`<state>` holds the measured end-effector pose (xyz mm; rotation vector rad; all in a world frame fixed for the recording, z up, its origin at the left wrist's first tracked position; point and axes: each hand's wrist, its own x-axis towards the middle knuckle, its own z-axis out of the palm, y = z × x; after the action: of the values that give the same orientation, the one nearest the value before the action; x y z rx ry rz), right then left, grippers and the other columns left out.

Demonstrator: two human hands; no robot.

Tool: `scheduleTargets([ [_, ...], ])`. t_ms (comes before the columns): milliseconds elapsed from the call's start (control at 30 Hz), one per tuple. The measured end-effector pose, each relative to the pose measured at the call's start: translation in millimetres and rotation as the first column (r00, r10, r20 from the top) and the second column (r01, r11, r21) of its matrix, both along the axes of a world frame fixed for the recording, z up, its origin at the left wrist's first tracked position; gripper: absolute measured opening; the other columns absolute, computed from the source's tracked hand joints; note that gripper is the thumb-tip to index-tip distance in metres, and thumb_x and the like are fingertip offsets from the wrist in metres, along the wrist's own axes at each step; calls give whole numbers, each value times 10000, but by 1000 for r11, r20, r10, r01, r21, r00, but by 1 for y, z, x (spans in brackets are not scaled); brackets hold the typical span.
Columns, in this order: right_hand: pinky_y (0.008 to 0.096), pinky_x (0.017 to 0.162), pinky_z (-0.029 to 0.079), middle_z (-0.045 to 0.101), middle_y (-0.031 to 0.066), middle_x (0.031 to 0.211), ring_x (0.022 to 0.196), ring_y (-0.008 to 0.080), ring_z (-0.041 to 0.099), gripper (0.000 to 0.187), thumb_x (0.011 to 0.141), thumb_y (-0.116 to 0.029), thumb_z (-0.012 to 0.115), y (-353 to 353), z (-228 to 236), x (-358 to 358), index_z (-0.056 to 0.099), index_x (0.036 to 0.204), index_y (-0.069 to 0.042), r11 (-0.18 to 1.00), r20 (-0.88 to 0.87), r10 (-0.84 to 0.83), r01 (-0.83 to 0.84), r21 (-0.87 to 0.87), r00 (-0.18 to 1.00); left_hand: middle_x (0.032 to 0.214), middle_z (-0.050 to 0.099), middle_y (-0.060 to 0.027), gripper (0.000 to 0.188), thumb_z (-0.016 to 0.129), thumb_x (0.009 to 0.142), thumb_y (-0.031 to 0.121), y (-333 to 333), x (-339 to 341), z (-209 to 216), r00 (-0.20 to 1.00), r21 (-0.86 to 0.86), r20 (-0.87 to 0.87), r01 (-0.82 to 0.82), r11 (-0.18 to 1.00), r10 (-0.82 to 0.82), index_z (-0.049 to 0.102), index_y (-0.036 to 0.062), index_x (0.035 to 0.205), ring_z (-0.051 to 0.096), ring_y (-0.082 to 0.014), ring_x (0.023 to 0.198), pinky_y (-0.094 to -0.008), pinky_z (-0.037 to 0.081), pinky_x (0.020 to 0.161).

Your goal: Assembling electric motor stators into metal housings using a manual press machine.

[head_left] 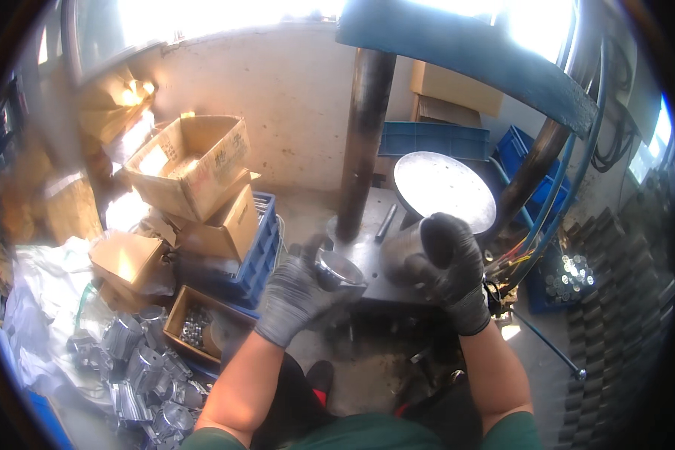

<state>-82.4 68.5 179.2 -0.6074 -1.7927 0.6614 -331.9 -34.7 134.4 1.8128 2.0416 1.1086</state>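
My left hand [293,291], in a grey work glove, is closed round a shiny round metal part [340,268] with a raised rim. Its underside is hidden by the fingers. My right hand [463,289], gloved alike, curls round the open end of a grey metal cylinder [399,253], which lies tilted over the press table. The two pieces are apart. Beneath and beyond them is the flat metal press table [364,256], with a short metal rod [386,223] on it. Behind the cylinder leans a large round metal disc [446,191].
A dark press column [365,142] and a blue crossbeam [472,56] stand ahead. Cast metal parts [146,367] are heaped at left, near cardboard boxes [191,169] and a blue crate [259,255]. Hoses [551,202] and stacked dark parts [615,300] are at right.
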Motion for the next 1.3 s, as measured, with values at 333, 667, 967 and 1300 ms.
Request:
scheduleTargets([
  [333, 490, 1093, 533, 626, 242, 1388, 1296, 438, 594, 728, 741, -282, 919, 62, -152, -65, 657, 1373, -37, 992, 537, -68, 112, -50, 841, 1260, 633, -170, 1194, 1068, 630, 441, 3, -23, -4, 988, 578, 40, -143, 803, 147, 404, 147, 1578, 708, -330, 1193, -478, 613, 944],
  [667, 284, 760, 574, 722, 30, 1065, 819, 101, 668, 542, 1094, -386, 646, -57, -49, 44, 554, 1532, -80, 647, -214, 290, -356, -674, 933, 1231, 591, -167, 1203, 1057, 552, 234, -15, 32, -3, 891, 684, -330, 454, 571, -313, 413, 25, 1546, 638, -313, 976, -404, 542, 773],
  [967, 260, 775, 582, 689, 37, 1320, 1015, 79, 663, 651, 1003, -240, 655, -204, -92, 175, 474, 1613, -99, 377, -449, 57, -436, -818, 892, 1273, 642, -242, 739, 829, 822, 462, -45, 160, -2, 486, 450, -436, 847, 284, -758, 588, 108, 1424, 660, -382, 1111, -472, 528, 930],
  [1300, 314, 831, 575, 676, 25, 1062, 951, 159, 672, 476, 816, -218, 725, -363, -68, 363, 673, 1259, -53, 586, -492, -706, 31, -810, 509, 1371, 561, -178, 630, 803, 871, 277, 49, 178, -123, 607, 243, -169, 789, 564, -777, 585, 90, 1432, 642, -333, 1152, -419, 564, 889],
])
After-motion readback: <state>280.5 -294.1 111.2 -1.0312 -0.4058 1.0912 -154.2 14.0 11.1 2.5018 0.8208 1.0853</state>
